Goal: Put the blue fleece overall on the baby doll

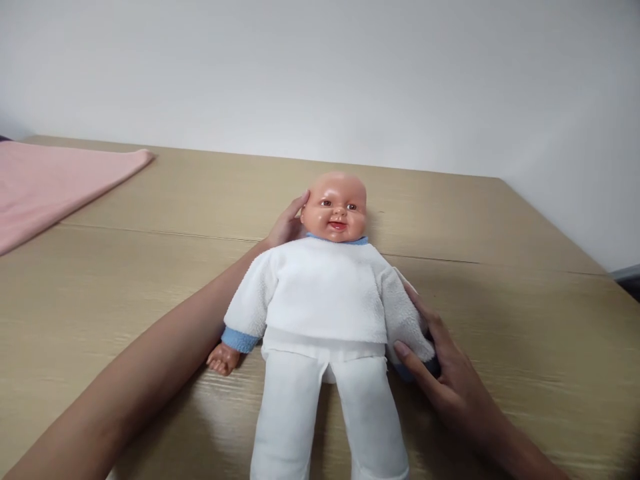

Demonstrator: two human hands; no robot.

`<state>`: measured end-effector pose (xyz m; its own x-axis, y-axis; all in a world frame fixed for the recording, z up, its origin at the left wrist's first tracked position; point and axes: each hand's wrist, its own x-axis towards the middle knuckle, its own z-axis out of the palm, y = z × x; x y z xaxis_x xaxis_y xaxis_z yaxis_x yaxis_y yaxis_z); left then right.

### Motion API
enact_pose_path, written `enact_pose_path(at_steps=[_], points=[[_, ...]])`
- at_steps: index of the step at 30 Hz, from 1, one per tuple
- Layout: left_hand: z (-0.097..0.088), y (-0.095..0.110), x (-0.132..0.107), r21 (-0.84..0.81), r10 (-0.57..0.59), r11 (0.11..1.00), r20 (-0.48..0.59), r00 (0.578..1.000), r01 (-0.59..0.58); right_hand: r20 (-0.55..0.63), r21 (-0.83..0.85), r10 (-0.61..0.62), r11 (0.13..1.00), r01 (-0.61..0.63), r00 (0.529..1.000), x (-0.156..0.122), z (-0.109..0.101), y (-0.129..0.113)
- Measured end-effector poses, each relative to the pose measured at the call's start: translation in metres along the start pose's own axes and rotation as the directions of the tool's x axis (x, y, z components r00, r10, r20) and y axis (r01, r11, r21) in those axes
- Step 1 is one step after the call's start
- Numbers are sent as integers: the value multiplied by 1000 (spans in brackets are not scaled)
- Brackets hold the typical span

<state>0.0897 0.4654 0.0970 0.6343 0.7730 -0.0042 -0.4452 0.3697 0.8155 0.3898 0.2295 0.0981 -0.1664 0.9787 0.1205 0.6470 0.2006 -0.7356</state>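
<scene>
A baby doll (327,293) lies face up in the middle of the table, in a white fleece top with blue collar and cuff and white trousers. Its lower legs run out of the bottom of the view. My left hand (289,223) cups the side of the doll's bald head (340,207), with most fingers hidden behind the head and neck. On the other side, my right hand (445,373) grips the doll's sleeve (407,320), thumb in front and fingers along the outer edge. That cuff is mostly covered.
The wooden table (540,320) has a seam running across it behind the doll. A pink cloth (55,187) is spread at the far left. Beyond the table's back edge rises a plain pale wall (320,80). A dark object (627,280) shows at the right edge.
</scene>
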Motion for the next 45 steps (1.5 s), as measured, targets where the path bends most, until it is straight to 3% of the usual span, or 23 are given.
enact_pose_path(at_steps=[8, 15, 26, 45], points=[[-10, 6, -2, 48, -55, 998, 70, 996, 52, -49, -130, -94, 988, 87, 994, 1, 2, 1], [-9, 7, -2, 41, -72, 997, 120, 990, 67, -24, -120, -79, 990, 76, 997, 2, 0, -2], [0, 2, -1, -3, 16, 1000, 27, 1000, -16, -17, -98, -51, 994, 49, 999, 2, -2, 0], [0, 0, -4, 13, -12, 1000, 10, 1000, 12, -9, -86, -66, 994, 65, 998, 4, -3, 1]])
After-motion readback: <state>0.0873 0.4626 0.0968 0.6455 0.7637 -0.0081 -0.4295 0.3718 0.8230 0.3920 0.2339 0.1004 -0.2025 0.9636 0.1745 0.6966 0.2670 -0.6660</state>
